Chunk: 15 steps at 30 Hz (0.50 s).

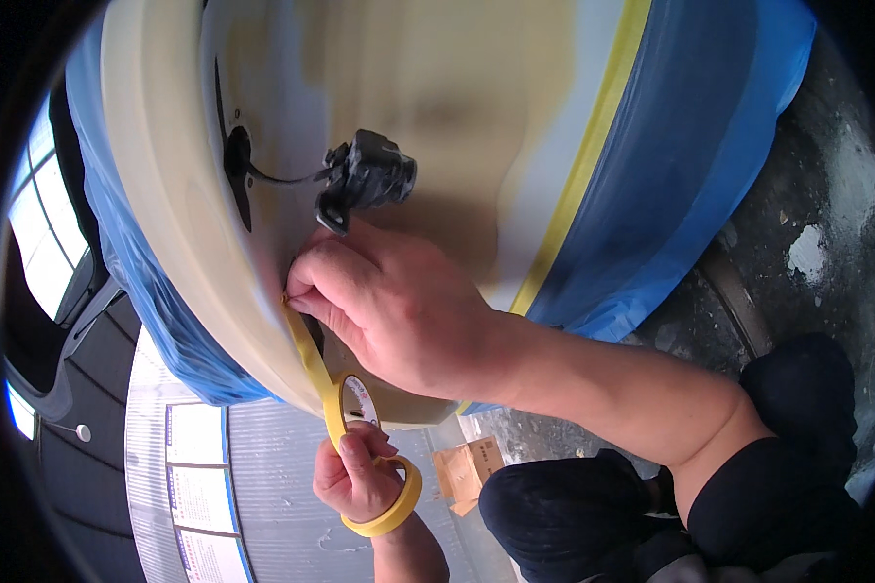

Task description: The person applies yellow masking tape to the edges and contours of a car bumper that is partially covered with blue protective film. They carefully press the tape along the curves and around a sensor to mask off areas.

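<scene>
Right hand (389, 306) pinches yellow tape (311, 358) onto a partly masked cream car panel (437, 117); left hand (358, 476) grips the roll (384, 486); edge mostly untaped

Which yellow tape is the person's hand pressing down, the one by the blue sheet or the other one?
The other one: the right hand pinches the yellow strip running from the roll. The long yellow stripe beside the blue sheet is untouched.

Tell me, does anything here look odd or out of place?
Yes: a black part dangles by a thin wire from a dark opening in the pale panel, instead of sitting fitted inside it.
</scene>
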{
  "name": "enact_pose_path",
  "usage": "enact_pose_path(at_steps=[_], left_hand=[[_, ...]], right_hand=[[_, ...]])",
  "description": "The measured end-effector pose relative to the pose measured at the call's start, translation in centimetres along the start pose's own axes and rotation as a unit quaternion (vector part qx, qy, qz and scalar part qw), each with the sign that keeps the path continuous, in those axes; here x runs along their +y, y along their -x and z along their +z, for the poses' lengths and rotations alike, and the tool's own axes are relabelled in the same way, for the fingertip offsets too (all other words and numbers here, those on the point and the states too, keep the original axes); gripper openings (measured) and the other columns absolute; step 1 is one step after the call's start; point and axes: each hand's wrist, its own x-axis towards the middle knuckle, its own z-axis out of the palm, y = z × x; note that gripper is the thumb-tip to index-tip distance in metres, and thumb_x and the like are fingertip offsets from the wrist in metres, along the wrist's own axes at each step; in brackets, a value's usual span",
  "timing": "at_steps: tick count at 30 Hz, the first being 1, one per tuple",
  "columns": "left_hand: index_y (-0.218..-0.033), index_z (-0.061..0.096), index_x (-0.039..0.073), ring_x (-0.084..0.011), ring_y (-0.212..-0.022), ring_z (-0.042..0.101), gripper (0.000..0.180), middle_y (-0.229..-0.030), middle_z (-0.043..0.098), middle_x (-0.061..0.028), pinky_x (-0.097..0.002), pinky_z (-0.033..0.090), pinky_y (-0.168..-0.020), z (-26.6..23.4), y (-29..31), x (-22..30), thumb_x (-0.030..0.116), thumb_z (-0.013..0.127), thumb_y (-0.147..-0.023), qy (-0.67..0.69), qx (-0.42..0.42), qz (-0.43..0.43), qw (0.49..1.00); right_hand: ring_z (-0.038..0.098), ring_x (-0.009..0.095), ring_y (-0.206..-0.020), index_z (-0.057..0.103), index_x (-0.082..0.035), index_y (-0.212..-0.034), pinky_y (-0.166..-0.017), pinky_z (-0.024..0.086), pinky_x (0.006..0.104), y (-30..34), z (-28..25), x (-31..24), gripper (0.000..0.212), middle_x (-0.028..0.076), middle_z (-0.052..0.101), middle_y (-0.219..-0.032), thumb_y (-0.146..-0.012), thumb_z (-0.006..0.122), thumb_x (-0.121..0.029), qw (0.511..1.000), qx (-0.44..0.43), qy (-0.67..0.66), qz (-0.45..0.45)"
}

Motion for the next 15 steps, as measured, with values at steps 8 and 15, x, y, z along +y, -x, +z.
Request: enact_pose_path(at_steps=[8,15], left_hand=[[-0.082,0.060,0.000,-0.0117,-0.056,0.051,0.039,-0.067,0.062,-0.0104,-0.0237,0.037,-0.055,-1.4,0.4,0.9,0.030,0.055,-0.107,0.031,0.013,0.016,0.999],[-0.077,0.058,0.004,-0.0129,-0.057,0.050,0.047,-0.064,0.057,-0.0085,-0.0251,0.035,-0.055,-2.1,-0.1,2.7,0.037,0.050,-0.109,-0.009,-0.001,0.088,0.996]], right_hand=[[0.063,0.033,-0.074,0.054,-0.002,-0.100,-0.061,0.053,0.0398,1.6,-0.3,-0.7,0.018,0.014,0.059,-0.092,-0.090,0.069,-0.004,0.999,0.004,-0.017,0.046],[0.063,0.035,-0.070,0.054,-0.003,-0.095,-0.058,0.051,0.0417,1.2,0.4,-0.4,0.016,0.015,0.061,-0.089,-0.090,0.070,-0.004,0.997,0.052,-0.012,0.048]])
